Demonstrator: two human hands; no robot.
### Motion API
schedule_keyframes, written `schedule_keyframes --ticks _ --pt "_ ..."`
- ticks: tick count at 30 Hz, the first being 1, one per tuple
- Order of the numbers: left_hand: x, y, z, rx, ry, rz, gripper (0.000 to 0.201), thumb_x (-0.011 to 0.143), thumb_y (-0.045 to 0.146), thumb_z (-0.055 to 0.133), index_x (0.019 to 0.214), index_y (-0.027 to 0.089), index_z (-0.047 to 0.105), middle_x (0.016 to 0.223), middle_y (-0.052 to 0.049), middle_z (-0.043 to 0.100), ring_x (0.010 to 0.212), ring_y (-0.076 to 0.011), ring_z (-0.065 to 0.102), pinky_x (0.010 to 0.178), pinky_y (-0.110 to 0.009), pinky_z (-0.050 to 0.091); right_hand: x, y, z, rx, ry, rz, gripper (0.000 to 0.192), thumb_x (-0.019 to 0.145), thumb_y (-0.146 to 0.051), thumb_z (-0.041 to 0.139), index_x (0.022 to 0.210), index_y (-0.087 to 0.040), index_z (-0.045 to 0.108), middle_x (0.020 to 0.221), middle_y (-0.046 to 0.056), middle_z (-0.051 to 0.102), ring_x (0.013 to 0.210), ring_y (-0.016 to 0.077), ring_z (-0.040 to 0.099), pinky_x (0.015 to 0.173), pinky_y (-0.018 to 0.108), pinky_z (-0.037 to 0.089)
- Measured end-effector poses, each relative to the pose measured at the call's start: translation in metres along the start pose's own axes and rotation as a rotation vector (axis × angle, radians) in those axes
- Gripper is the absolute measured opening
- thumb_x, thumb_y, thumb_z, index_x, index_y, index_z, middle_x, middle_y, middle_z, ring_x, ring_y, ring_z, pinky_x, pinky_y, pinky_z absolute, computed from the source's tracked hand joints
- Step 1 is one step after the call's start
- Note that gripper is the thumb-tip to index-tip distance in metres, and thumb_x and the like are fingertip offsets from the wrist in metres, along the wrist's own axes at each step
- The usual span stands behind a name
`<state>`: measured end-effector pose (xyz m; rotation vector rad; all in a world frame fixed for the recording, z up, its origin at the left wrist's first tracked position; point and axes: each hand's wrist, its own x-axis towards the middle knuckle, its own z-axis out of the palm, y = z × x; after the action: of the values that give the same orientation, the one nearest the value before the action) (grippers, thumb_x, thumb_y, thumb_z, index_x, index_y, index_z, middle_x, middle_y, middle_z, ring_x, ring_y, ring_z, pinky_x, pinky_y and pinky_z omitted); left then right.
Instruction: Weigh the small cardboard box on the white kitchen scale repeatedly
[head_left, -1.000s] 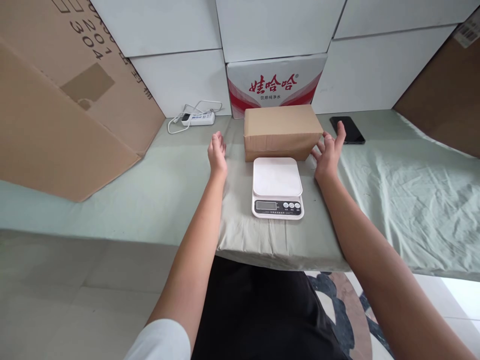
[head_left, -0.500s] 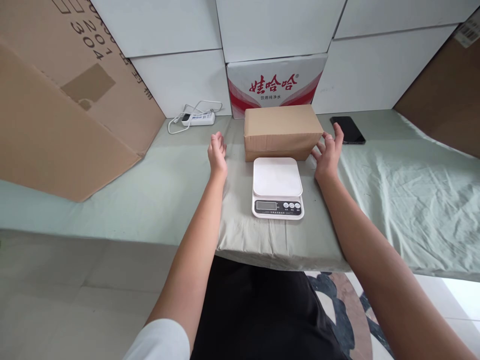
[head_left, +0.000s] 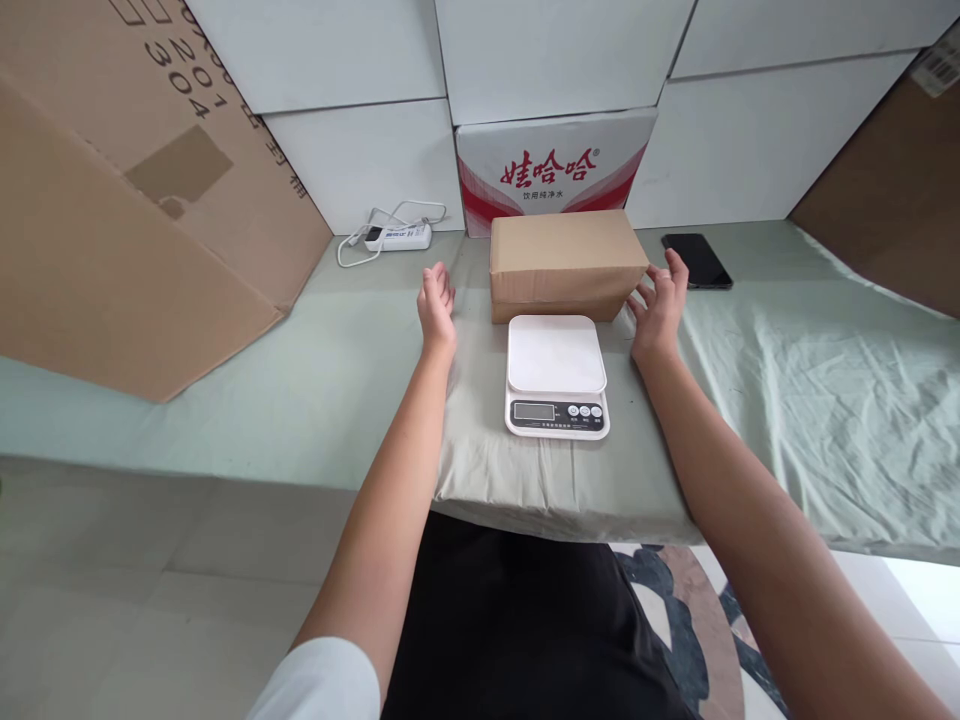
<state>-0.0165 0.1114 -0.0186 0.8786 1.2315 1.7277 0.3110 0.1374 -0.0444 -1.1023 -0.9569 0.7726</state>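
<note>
Cardboard box (head_left: 568, 264) sits behind a white scale (head_left: 556, 374); left hand (head_left: 436, 308) and right hand (head_left: 658, 305), fingers spread, flank it, seemingly to grip.

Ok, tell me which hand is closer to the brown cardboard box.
Right. The right hand is at the brown cardboard box's right end, about touching; the left hand is open, clearly apart from its left end.

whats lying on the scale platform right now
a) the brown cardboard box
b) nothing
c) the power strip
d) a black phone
b: the scale shows a bare white platform; the brown cardboard box sits on the cloth just behind it, between the left hand and right hand.
</note>
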Motion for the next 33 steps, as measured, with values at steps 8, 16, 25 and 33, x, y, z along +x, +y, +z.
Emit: schedule_keyframes --ticks 8,16,25,33 --pt "0.003 -0.002 -0.002 0.003 -0.008 0.028 0.092 0.110 0.087 0.029 0.168 0.023 0.061 0.188 -0.015 0.048 0.178 -0.0248 0.043 0.141 -0.033 0.042 0.008 0.005 -0.002 0.067 0.130 -0.009 0.063 0.089 -0.083 0.051 0.131 -0.037 0.056 0.125 0.005 0.068 0.123 0.0284 0.075 0.114 0.055 0.063" --pt "0.002 -0.001 -0.003 0.007 -0.026 0.048 0.098 0.103 0.096 0.034 0.165 0.027 0.065 0.189 -0.013 0.047 0.180 -0.0272 0.039 0.141 -0.037 0.042 0.016 0.013 -0.007 0.108 0.131 0.009 0.074 0.084 -0.093 0.047 0.127 -0.034 0.056 0.123 0.007 0.065 0.123 0.0305 0.075 0.109 0.055 0.065" --pt "-0.013 -0.016 0.016 0.021 -0.206 0.012 0.093 0.102 0.094 0.040 0.160 0.028 0.068 0.186 -0.016 0.052 0.178 -0.0318 0.044 0.141 -0.049 0.045 0.005 0.004 0.003 0.136 -0.093 0.071 0.094 0.073 -0.093 0.060 0.152 -0.043 0.050 0.162 0.006 0.066 0.149 0.0331 0.071 0.130 0.061 0.053" --pt "-0.020 -0.026 0.024 0.007 -0.349 0.089 0.109 0.086 0.105 0.055 0.154 0.022 0.074 0.177 -0.018 0.063 0.174 -0.0388 0.051 0.143 -0.052 0.042 -0.013 0.003 0.016 0.021 -0.262 -0.206 0.095 0.084 -0.091 0.060 0.161 -0.036 0.054 0.183 0.006 0.052 0.180 0.0287 0.040 0.151 0.056 0.030"
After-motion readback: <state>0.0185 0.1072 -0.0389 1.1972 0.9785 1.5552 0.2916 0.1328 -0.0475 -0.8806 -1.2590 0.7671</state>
